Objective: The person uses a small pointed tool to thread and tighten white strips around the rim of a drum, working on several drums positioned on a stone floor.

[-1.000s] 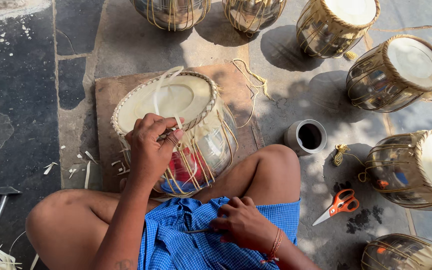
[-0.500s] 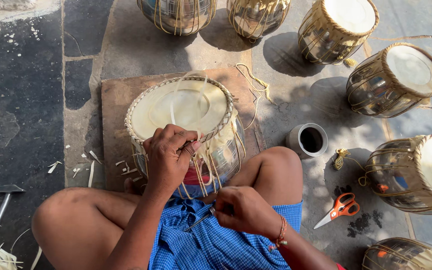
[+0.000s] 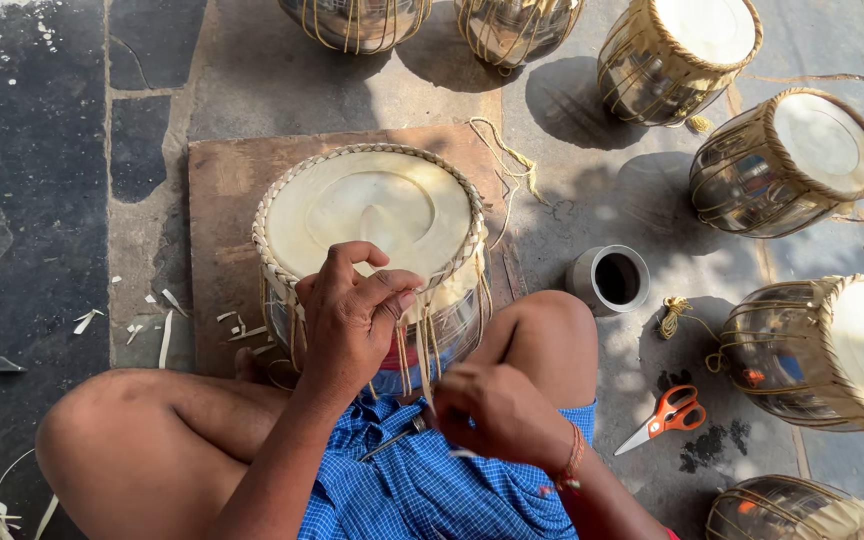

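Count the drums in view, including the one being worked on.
7, some cropped: one at the left hand on the board; two top edge; four down the right.

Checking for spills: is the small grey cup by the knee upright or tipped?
Upright. The small grey cup stands on the stone floor with its round dark mouth facing up; its contents cannot be told.

Seven drums (image 3: 372,215), one scissors (image 3: 664,418).
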